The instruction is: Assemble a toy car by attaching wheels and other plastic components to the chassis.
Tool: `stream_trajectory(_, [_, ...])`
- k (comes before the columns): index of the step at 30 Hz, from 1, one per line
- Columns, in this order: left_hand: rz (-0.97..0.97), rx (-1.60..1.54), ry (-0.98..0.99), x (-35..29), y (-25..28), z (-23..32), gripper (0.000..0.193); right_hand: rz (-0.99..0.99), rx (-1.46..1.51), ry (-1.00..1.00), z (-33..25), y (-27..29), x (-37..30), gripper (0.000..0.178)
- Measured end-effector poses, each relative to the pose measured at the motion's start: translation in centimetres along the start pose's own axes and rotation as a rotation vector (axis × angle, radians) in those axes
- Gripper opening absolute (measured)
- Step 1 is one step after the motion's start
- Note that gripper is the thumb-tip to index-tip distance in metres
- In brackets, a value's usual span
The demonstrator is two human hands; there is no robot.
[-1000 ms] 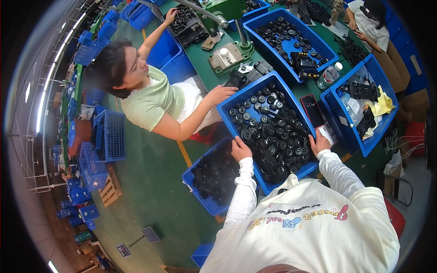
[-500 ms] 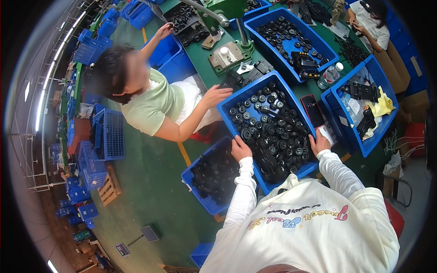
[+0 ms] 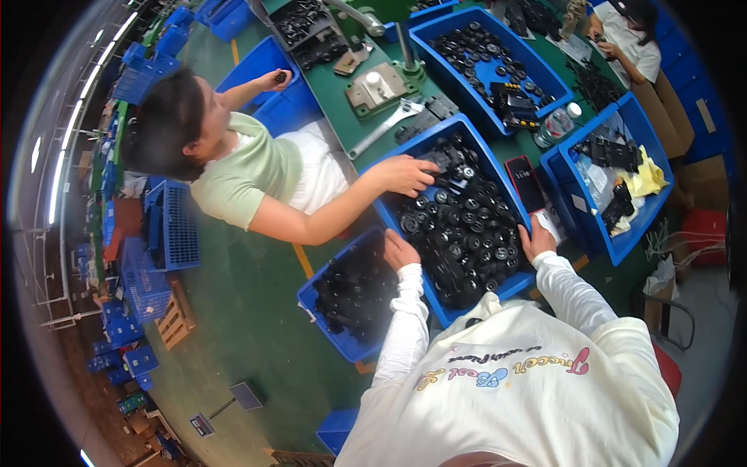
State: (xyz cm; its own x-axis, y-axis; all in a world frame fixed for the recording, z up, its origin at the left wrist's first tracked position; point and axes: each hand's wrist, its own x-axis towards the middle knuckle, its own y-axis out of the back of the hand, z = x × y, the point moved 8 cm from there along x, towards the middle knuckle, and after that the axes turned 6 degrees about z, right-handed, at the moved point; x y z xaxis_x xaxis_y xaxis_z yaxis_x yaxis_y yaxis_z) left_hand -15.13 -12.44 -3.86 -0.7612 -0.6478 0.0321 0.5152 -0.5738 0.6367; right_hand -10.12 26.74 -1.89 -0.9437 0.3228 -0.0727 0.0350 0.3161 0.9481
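Note:
A blue plastic bin full of small black wheels and other black plastic parts stands before me, its far end at the table. On its left rim my left hand is closed, partly hidden by the wall. My right hand grips the opposite rim, close to a dark phone. From the left a co-worker's hand reaches over the far left rim and holds a black plastic part above the wheels. The co-worker's other hand holds a small black round piece.
A second blue bin with black parts sits low at my left. Farther off are an adjustable wrench, a green press and another wheel bin. A bottle and a scrap bin stand right.
The co-worker's near hand has moved right from the table into the bin with a black part, uncovering the wrench. My hands stay on the rims; the view has shifted slightly.

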Motion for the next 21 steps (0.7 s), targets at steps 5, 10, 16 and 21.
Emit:
stream_trajectory(5, [0.023,-0.026,0.006,0.4,0.2,-0.2,0.049,-0.016,0.003,-0.006,-0.9,0.3,0.4,0.037])
stream_trajectory(10, [-0.005,-0.049,0.02,0.2,0.1,0.2,0.049,-0.011,0.0,-0.016,-0.8,0.6,0.3,0.036])
stream_trajectory(16, [-0.001,-0.075,0.029,-0.1,0.5,0.7,0.049,-0.019,-0.004,-0.017,-0.8,0.6,0.1,0.037])
stream_trajectory(21, [0.002,-0.059,0.01,0.0,0.5,0.6,0.049,-0.034,-0.01,-0.02,-1.0,0.7,0.1,0.037])
